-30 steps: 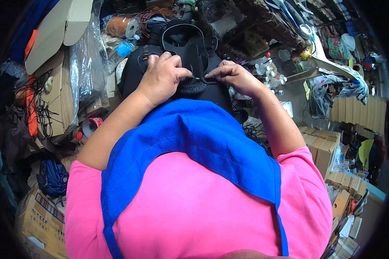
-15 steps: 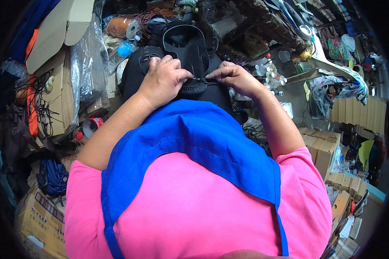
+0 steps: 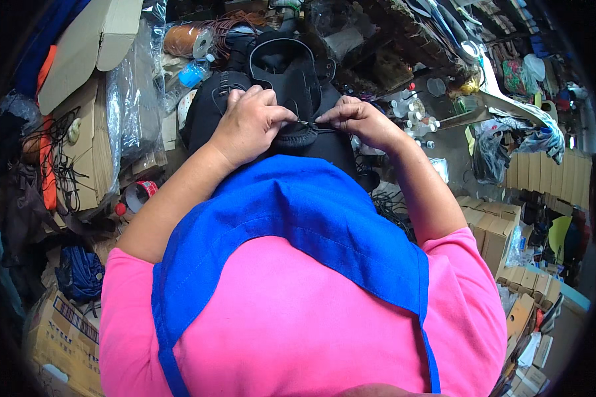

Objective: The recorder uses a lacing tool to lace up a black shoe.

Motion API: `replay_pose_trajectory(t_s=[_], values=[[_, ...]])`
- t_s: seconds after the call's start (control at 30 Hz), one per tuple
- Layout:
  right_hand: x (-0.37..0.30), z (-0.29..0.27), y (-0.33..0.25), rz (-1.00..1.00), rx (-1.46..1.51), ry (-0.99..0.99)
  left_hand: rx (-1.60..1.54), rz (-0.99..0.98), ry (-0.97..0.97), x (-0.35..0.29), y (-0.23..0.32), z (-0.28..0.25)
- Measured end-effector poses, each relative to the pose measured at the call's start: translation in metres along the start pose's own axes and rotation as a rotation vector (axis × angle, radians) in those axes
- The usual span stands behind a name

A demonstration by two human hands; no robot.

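Observation:
A black shoe (image 3: pixel 299 78) with a strap and a rounded, stitched toe lies across my dark-clad lap, its toe toward me. My left hand (image 3: pixel 253 124) is over its left side, thumb and forefinger pinching a thin, shiny needle (image 3: pixel 302 122) at the toe seam. My right hand (image 3: pixel 363 120) comes in from the right, fingertips pinched together beside the needle's other end. What those fingertips hold is too small to make out. A thin dark thread loops above the needle. The shoe's underside is hidden.
A blue apron (image 3: pixel 298 198) covers my front. At left are cardboard sheets (image 3: pixel 83 56), an orange thread spool (image 3: pixel 187 42) and a plastic bottle (image 3: pixel 193 73). Several small bottles (image 3: pixel 414 109) stand to the right, near stacked cardboard boxes (image 3: pixel 493 228).
Both hands stay almost in place at the shoe's toe. Slightly more of the shiny needle shows between my fingertips.

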State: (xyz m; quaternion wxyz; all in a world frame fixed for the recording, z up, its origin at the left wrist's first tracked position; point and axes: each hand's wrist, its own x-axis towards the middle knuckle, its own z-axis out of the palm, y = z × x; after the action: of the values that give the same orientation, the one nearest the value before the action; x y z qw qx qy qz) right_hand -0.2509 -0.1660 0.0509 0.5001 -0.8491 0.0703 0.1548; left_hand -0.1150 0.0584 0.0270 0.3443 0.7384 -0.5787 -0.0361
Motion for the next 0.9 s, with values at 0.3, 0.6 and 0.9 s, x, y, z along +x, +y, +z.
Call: replay_pose_trajectory(t_s=[0.3, 0.6, 0.9], values=[[0.0006, -0.0008, -0.0022, 0.012, -0.001, 0.021, 0.037, -0.040, -0.050, 0.0010, -0.0017, 0.0021], [0.0021, -0.0021, -0.0027, 0.014, -0.010, -0.003, 0.048, -0.042, -0.044, 0.0003, -0.0014, 0.0019], [0.0003, -0.0021, -0.0064, 0.008, -0.035, -0.006, 0.031, -0.027, -0.050, 0.0007, -0.0004, 0.0002]])
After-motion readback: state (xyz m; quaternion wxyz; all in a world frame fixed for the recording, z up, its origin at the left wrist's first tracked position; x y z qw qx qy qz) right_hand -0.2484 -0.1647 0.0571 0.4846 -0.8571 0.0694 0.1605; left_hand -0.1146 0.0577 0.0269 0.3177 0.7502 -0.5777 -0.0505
